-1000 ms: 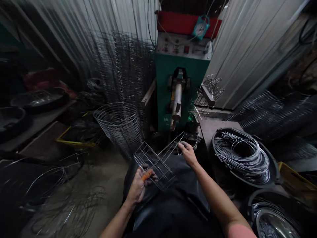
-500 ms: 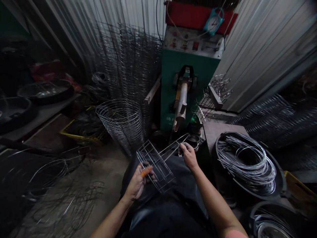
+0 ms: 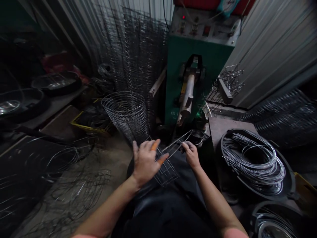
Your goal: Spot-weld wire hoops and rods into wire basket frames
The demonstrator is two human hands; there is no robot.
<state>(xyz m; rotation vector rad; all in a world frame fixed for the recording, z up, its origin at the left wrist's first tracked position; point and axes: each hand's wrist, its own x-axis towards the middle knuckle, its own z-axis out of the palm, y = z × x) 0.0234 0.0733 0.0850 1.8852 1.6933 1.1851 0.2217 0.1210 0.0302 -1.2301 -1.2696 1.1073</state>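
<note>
Metal wire frame [image 3: 169, 169] was over the dark-clad lap [image 3: 170, 205], R hand [image 3: 191, 154] grip pinching its narrow end, L hand [image 3: 146, 162] just let go w/ fingers spread, so R prob. bore it alone.

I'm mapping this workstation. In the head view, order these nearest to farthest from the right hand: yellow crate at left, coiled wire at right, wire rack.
1. Wire rack: held in the right hand.
2. Coiled wire: to the hand's right.
3. Yellow crate: far to the left.

A black basin [image 3: 290, 172] of coiled wire [image 3: 274, 165] is borne by the right bench [image 3: 223, 124]; two dark pans [image 3: 66, 88] are supported on the far-left table [image 3: 59, 100].
</note>
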